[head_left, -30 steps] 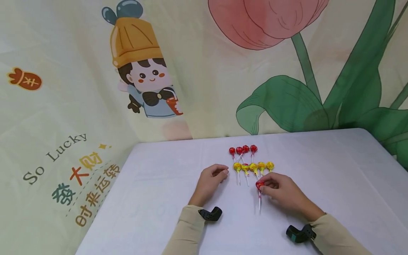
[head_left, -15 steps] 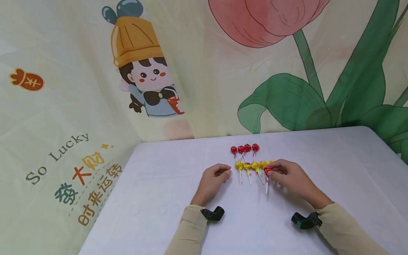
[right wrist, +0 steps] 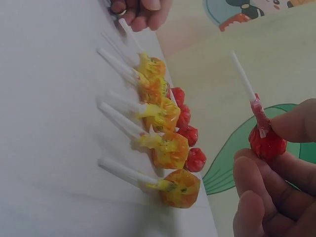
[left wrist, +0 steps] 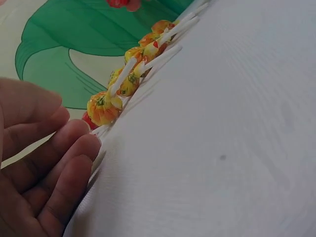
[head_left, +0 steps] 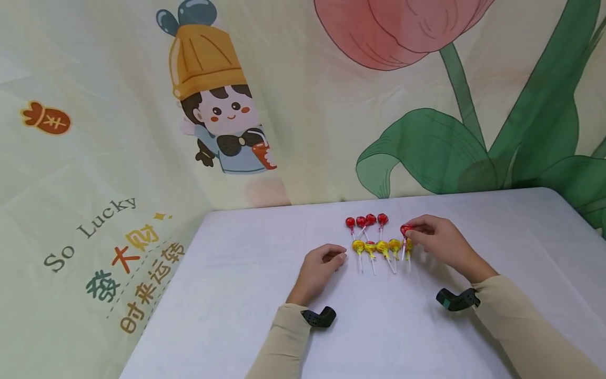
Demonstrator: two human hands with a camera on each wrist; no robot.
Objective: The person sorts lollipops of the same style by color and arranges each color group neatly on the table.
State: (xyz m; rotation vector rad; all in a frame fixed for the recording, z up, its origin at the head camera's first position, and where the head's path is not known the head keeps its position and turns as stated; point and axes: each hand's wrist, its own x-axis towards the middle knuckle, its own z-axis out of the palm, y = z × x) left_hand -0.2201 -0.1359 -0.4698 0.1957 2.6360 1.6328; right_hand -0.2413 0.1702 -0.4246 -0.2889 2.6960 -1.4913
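Between thumb and fingers, my right hand (head_left: 442,242) pinches a red lollipop (right wrist: 267,143) by its wrapped head, the white stick hanging toward me. It is held above the right end of a row of several yellow lollipops (head_left: 382,247). Behind that row lie several red lollipops (head_left: 382,218), their sticks pointing toward the yellow heads. My left hand (head_left: 318,271) rests on the table beside the row's left end, fingers loosely bent and holding nothing. The left wrist view shows its fingers (left wrist: 69,187) near the closest yellow lollipop (left wrist: 103,108).
A white cloth covers the table (head_left: 227,295). A printed backdrop (head_left: 303,131) with a cartoon figure and a large flower hangs right behind its far edge. Black bands (head_left: 319,317) sit on both wrists.
My right hand has carried the red lollipop away from me and slightly right, from in front of the yellow row to above its right end. The left hand has stayed in place.
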